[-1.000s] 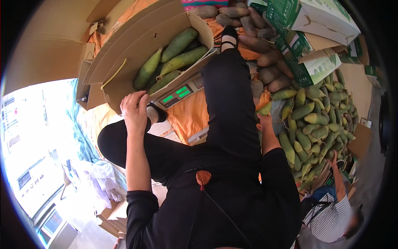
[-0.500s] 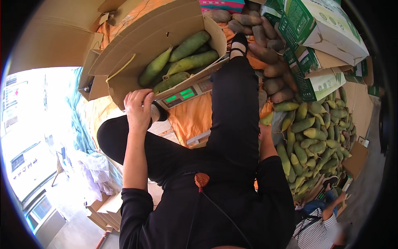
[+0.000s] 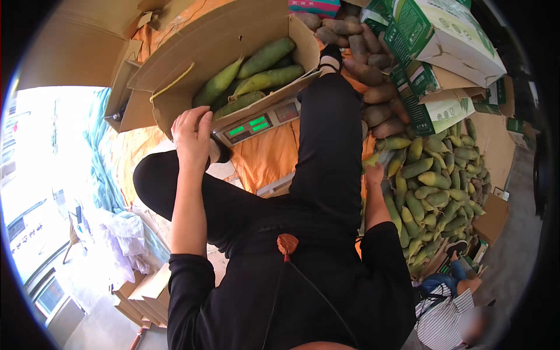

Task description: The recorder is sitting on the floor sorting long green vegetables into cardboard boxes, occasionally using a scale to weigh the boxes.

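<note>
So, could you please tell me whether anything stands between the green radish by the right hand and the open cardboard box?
Yes: the person's right leg, in black, lies between the green radish at the right hand and the open cardboard box, whose near wall also rises on that side.

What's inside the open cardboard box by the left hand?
Inside the cardboard box, several long green radishes lie piled, some partly beneath others. The box's bottom and anything under the pile are covered, so the full count can't be told.
</note>
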`<state>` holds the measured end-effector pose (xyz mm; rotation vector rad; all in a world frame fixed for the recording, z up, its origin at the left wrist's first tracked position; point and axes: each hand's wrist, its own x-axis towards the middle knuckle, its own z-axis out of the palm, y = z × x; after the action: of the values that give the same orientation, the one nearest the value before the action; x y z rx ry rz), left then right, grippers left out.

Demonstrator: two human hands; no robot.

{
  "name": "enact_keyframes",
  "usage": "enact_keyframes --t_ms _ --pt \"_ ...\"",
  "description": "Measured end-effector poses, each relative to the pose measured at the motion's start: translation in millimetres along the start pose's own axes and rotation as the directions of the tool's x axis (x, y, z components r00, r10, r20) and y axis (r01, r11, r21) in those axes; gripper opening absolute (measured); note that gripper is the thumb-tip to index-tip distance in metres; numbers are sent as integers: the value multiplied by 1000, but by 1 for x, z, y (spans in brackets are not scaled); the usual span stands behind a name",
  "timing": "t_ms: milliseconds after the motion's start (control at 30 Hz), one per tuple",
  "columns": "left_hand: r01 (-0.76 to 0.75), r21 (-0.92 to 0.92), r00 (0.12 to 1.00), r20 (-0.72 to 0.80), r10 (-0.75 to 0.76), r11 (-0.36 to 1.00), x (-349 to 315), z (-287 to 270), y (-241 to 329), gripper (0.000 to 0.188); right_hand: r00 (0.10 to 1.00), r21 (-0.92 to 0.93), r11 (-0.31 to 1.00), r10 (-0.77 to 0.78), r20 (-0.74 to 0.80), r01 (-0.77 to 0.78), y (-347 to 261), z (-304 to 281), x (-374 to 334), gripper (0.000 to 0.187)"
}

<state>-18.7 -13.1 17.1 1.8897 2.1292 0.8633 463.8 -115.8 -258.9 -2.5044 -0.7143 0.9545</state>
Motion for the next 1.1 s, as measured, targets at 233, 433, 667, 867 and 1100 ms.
enact_keyframes --t_ms 233,433,667,867,1100 --pt "279 -408 951 -8 -308 870 14 -56 -11 18 858 453 840 -445 257 300 -186 -58 17 30" --pt "422 10 897 136 -419 906 36 -107 -76 34 574 156 665 -721 388 730 -377 -94 -55 27" --pt "536 192 608 588 -533 822 59 -80 -121 58 552 -412 368 -566 612 834 -466 -35 -98 64" --pt "621 137 579 583 -569 772 72 -62 -95 33 659 -469 463 -526 538 752 -456 -4 -110 42" --pt "241 159 783 551 -288 958 79 -47 -160 30 620 -474 411 -617 485 779 -449 20 -83 40"
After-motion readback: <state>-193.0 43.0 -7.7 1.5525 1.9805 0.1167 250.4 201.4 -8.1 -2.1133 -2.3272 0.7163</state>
